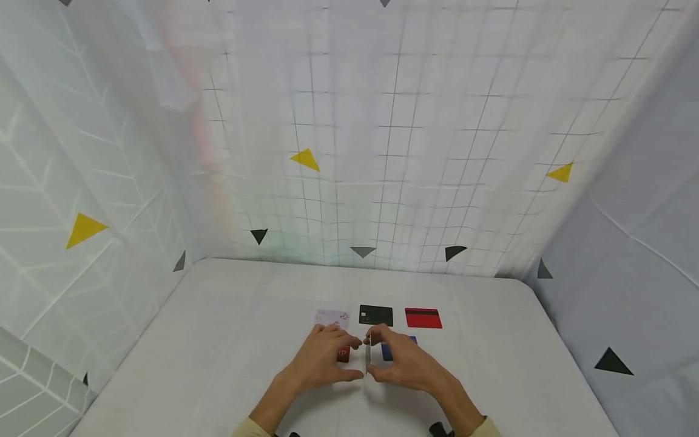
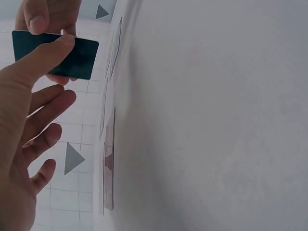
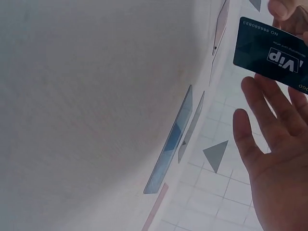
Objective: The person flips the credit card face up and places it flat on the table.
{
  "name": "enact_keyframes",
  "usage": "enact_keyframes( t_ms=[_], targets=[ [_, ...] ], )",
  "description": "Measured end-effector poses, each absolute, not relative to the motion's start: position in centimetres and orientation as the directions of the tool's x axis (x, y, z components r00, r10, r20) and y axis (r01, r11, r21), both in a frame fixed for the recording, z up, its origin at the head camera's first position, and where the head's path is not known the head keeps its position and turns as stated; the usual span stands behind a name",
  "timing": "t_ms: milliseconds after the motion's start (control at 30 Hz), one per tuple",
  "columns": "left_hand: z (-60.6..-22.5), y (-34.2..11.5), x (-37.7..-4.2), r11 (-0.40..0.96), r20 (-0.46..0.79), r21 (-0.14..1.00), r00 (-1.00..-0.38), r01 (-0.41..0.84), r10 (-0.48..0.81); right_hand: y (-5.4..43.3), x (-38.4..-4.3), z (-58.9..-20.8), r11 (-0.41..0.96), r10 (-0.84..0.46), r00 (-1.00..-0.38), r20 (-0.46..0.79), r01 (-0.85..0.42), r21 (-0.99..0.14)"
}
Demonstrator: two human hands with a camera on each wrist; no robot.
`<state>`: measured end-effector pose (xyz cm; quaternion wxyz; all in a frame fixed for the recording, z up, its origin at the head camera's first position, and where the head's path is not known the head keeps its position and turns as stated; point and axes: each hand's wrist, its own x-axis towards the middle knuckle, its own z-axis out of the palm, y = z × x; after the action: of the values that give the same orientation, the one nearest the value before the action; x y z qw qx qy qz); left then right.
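Upright between the two hands stands a dark green VIP card [image 3: 269, 53], edge-on in the head view. My right hand [image 1: 406, 359] holds it, thumb at the near end and fingertips at the far end. My left hand [image 1: 322, 359] is just left of it, fingers spread and relaxed. In the left wrist view its thumb overlaps the card's dark face [image 2: 85, 57]. Under the left fingers a red card [image 1: 343, 354] is partly hidden. A blue card [image 1: 387, 352] lies partly behind the right hand.
On the white table [image 1: 229, 328], a row of cards lies beyond the hands: a pale patterned card [image 1: 330, 317], a black card [image 1: 375, 315] and a red card with a dark stripe [image 1: 423, 319]. White sheeting [image 1: 349, 206] with grid lines surrounds the table.
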<state>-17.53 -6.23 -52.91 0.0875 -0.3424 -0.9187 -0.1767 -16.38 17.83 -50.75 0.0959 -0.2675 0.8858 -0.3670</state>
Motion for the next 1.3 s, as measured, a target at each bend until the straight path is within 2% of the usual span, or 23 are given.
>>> enact_keyframes(
  t_ms=[300, 633, 900, 1300],
  targets=[
    [-52.36, -6.83, -17.53, 0.681, 0.333, 0.335, -0.759, 0.65, 0.56, 17.93, -16.43, -50.92, 0.593, -0.548, -0.836, 0.034, -0.417, -0.688],
    [-52.34, -6.72, -17.52, 0.652, 0.357, 0.367, -0.748, 0.663, 0.559, 18.22, -16.31, -51.07, 0.651, -0.555, -0.829, 0.063, -0.481, -0.587],
    [-52.33, -6.61, -17.38, 0.657, 0.359, 0.351, -0.744, 0.667, 0.563, 18.13, -16.31, -51.26, 0.719, -0.552, -0.831, 0.074, -0.519, -0.462],
    [-52.42, -6.63, -17.3, 0.67, 0.313, 0.346, -0.754, 0.657, 0.577, 18.12, -16.29, -51.31, 0.74, -0.546, -0.835, 0.07, -0.52, -0.427]
  ],
)
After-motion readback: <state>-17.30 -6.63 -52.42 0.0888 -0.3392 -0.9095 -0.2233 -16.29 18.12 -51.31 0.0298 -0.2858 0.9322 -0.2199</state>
